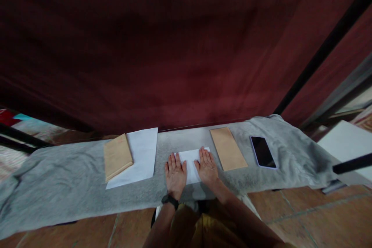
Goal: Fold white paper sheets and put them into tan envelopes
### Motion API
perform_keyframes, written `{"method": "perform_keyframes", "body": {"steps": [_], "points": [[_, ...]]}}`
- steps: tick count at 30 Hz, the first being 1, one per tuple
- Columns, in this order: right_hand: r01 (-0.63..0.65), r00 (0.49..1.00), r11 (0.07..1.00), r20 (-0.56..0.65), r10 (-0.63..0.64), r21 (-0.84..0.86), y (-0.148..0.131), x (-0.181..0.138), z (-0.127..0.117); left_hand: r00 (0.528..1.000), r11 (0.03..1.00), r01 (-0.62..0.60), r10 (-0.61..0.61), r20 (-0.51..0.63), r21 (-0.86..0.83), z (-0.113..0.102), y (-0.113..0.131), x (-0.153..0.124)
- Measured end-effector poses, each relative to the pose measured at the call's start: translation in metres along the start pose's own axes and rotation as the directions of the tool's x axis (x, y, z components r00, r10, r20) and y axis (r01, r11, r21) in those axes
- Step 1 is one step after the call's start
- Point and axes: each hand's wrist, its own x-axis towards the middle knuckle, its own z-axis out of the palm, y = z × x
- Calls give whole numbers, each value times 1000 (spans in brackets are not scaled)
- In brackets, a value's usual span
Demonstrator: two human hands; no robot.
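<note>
My left hand lies flat, palm down, on the left side of a folded sheet of white paper. On the paper's right side rests my right hand, also flat, its fingers stretched out. Part of the paper is hidden under both hands. Just right of my right hand is a brown envelope lying flat. Farther left, a stack of brown envelopes sits partly on top of larger white sheets of paper.
A grey cloth covers the long narrow surface. A phone with a purple edge lies at the right. Behind hangs a dark red curtain. Dark bars stand at the sides, and a white surface is at the far right.
</note>
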Motion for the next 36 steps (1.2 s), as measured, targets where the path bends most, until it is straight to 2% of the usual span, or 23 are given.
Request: {"method": "perform_keyframes", "body": {"steps": [7, 19, 29, 31, 36], "points": [[15, 999, 998, -47, -18, -54, 6, -9, -13, 999, 999, -10, 9, -36, -31, 1, 0, 1], [52, 998, 995, -12, -54, -87, 14, -28, -34, 1000, 1000, -1, 0, -30, -28, 2, 1, 1], [66, 997, 986, -33, -72, -156, 16, -50, -49, 994, 995, 17, -28, -104, -103, 5, 2, -1], [67, 997, 985, -30, -72, -157, 17, -50, -48, 994, 990, -35, 20, -110, -133, 3, 11, -5], [64, 998, 989, 14, -62, -136, 17, -51, -47, 955, 927, -290, 295, -15, -236, 2, 48, -26]]}}
